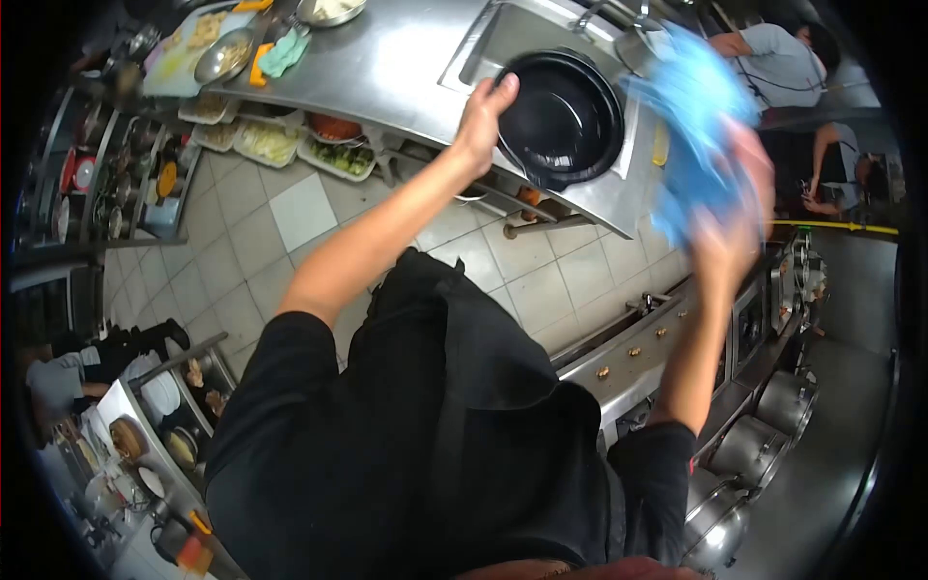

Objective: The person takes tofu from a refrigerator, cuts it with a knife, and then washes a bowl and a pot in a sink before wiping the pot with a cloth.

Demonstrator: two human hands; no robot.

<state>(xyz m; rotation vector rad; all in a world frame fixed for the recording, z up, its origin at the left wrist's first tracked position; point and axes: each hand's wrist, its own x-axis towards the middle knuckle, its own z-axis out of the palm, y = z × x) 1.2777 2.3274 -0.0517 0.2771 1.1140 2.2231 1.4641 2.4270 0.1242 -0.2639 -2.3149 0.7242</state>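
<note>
A round black bowl point(561, 121) is held over the edge of the steel counter, in front of the sink point(503, 43). My left hand point(486, 126) grips its left rim, thumb on top. To the right of the bowl, my right hand point(737, 198) is raised and smeared by motion, with a light blue cloth point(698, 106) in its grasp. The cloth hangs clear of the bowl and is also blurred.
On the steel counter point(387, 58) lie a cutting board point(179, 58), a metal bowl point(224, 56) and a green cloth point(284, 52). Food trays point(266, 145) sit below. Large pots point(749, 449) stand lower right. Other people point(788, 63) are at the upper right.
</note>
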